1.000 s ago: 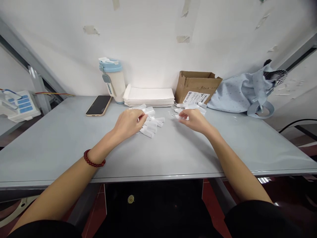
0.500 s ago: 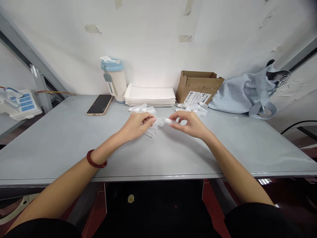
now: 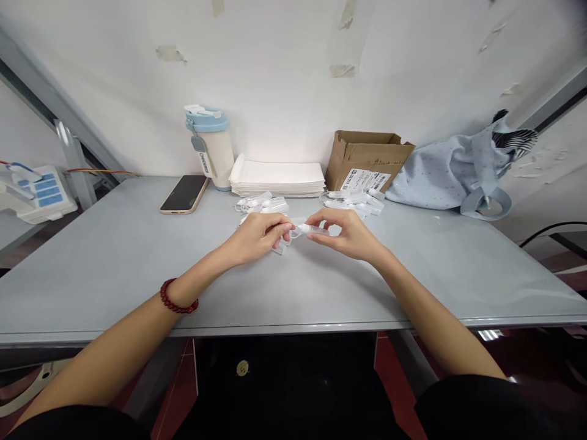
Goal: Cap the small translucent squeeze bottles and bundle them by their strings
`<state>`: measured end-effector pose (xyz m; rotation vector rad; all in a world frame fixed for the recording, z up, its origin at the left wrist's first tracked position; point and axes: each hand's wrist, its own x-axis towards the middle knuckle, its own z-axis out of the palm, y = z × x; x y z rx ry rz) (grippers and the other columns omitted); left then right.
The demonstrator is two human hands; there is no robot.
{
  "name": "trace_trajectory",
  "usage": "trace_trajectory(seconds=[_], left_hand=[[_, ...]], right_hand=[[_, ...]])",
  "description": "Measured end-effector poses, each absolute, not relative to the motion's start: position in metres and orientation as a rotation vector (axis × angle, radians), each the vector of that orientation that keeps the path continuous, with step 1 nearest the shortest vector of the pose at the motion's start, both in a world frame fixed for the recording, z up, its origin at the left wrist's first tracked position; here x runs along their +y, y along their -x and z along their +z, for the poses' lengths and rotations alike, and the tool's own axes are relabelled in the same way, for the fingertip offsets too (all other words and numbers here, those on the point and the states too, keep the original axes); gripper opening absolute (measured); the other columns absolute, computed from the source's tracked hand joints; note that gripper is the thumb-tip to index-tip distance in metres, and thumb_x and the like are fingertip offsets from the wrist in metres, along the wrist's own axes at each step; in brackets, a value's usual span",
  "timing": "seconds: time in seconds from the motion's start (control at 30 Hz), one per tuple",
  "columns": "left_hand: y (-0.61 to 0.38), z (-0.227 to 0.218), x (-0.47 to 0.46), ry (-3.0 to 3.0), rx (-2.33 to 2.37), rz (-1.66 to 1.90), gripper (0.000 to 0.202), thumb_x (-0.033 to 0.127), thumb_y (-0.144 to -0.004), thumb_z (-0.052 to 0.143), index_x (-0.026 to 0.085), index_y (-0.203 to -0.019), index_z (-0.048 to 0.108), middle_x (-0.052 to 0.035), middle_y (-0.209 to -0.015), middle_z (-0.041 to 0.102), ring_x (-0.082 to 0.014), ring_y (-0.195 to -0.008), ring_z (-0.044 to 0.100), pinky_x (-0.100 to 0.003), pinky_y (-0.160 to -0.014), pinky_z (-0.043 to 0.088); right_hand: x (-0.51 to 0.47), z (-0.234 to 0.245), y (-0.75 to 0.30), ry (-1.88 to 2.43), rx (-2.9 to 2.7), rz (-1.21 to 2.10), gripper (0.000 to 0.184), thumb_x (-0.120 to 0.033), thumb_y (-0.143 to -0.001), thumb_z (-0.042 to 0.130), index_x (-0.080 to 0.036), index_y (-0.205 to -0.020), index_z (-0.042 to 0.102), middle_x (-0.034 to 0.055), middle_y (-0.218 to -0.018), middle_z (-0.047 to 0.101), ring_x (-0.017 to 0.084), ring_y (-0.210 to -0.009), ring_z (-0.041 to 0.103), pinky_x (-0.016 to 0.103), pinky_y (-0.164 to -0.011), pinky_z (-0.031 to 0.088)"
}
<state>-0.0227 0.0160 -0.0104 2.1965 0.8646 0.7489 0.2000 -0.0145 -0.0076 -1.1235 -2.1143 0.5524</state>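
My right hand (image 3: 343, 232) pinches a small translucent tube with a white cap (image 3: 306, 229), held nearly level with its capped end towards the left. Fingertips of my left hand (image 3: 262, 237) are pressed together right at that end; what they grip is too small to make out. A thin pale loop shows just below the cap. Under and behind my left fingers lie more translucent tubes (image 3: 278, 249), partly hidden. Another cluster of tubes with cords (image 3: 263, 201) lies behind my left hand, and a similar pile (image 3: 355, 198) sits behind my right hand.
Along the wall stand a cream tumbler with a blue lid (image 3: 215, 146), a stack of white paper or envelopes (image 3: 277, 178) and an open cardboard box (image 3: 367, 162). A phone (image 3: 184, 194) lies at left. A light-blue cloth bag (image 3: 447, 174) rests at right on the grey table (image 3: 293, 293).
My right hand has moved slightly left with the tube, and its capped end now meets my left fingertips. My left hand has shifted slightly right and nearer to me.
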Motion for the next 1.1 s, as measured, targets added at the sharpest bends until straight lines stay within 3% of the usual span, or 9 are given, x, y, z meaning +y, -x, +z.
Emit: trace_trajectory(seconds=[1.1], left_hand=[[0.024, -0.017, 0.018, -2.188, 0.885, 0.747, 0.026, 0.024, -0.090, 0.046, 0.013, -0.081, 0.067, -0.0012, -0.066, 0.063, -0.0093, -0.051, 0.052, -0.021, -0.049, 0.038]], right_hand=[[-0.013, -0.020, -0.193, 1.004, -2.164, 0.335, 0.015, -0.026, -0.089, 0.059, -0.016, -0.095, 0.068, 0.0077, -0.089, 0.069, 0.017, -0.077, 0.062, 0.030, -0.067, 0.049]])
